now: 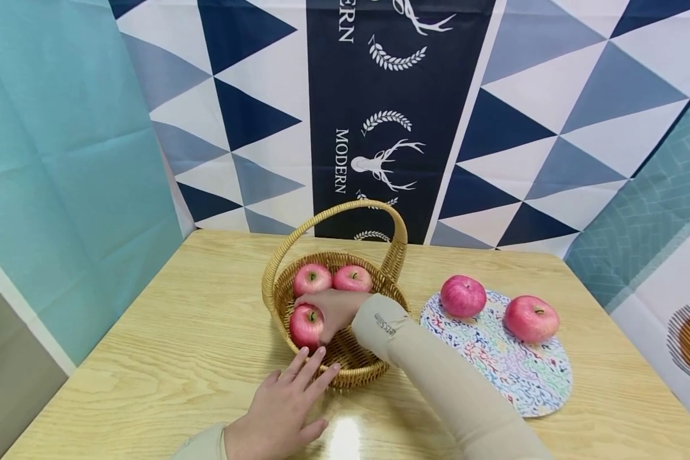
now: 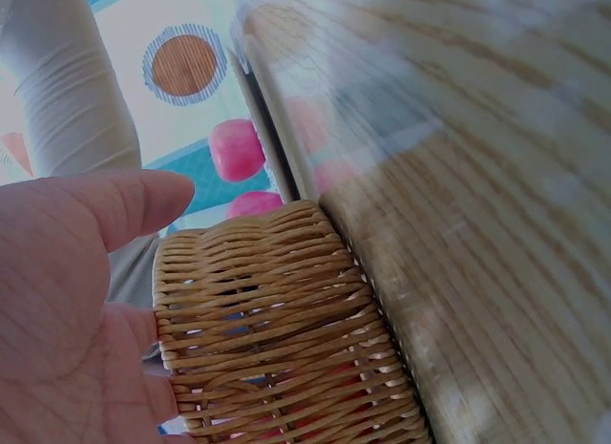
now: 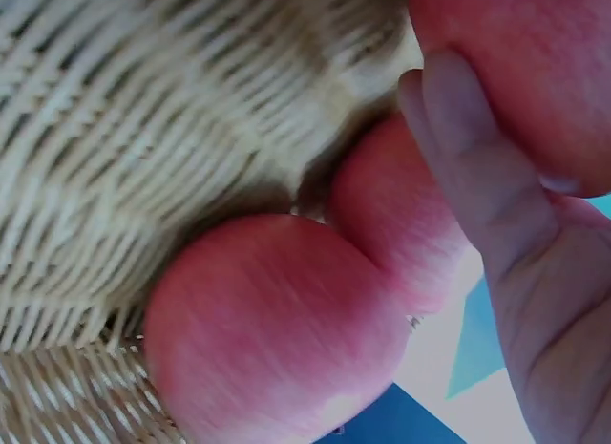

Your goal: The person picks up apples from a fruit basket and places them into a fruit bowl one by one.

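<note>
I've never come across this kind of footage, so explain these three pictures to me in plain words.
There is no machine here, just a person's two bare hands. The wide picture comes from a camera on the head, looking forward and down; the two close-ups come from cameras on the wrists. On the wooden table are a wicker basket and, to its right, a patterned mat carrying two apples. The right hand has a held apple in its grip inside the basket, near two others. The left hand is at the basket's near rim.
</note>
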A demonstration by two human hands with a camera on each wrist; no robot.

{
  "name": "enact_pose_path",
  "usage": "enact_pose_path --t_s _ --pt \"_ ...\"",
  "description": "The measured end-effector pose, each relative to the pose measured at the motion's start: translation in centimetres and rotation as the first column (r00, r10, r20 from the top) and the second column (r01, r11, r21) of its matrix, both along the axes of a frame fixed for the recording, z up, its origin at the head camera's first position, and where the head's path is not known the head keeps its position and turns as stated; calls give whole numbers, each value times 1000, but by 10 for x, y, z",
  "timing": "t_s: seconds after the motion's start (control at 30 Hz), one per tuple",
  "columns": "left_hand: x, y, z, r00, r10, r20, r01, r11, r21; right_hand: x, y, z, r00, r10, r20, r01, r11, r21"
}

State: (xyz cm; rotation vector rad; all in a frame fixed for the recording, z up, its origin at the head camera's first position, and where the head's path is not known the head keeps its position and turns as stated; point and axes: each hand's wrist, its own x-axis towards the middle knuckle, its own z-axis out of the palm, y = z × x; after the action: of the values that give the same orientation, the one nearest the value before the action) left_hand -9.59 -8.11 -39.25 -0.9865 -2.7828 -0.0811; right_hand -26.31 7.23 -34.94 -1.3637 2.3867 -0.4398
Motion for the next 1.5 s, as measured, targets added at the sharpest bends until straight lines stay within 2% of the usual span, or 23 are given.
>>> enact_pose_path --t_s 0.37,0.47,0.6,0.9,1.07,1.27,1.5 --pt "-2 2 -1 1000 -13 -18 13 1000 -3 -1 7 22 985 -168 31 164 981 100" --pt "-2 2 0 1000 -17 -12 17 1000 -4 -1 12 28 981 -188 52 182 977 111" --pt "-1 2 1 1000 -16 13 16 1000 -13 -3 18 32 983 -167 78 159 983 96" --pt "-1 2 1 997 2 73 1 999 -39 -1 27 40 987 -159 25 156 981 118" --pt "1 1 -1 997 10 77 -8 999 -35 3 27 43 993 -116 8 115 986 118" --pt "1 0 -2 998 6 58 -4 1000 -20 5 29 50 993 -118 -33 121 984 130" --pt "0 0 -2 999 10 39 -9 1000 -20 4 37 62 996 -84 -3 84 991 102"
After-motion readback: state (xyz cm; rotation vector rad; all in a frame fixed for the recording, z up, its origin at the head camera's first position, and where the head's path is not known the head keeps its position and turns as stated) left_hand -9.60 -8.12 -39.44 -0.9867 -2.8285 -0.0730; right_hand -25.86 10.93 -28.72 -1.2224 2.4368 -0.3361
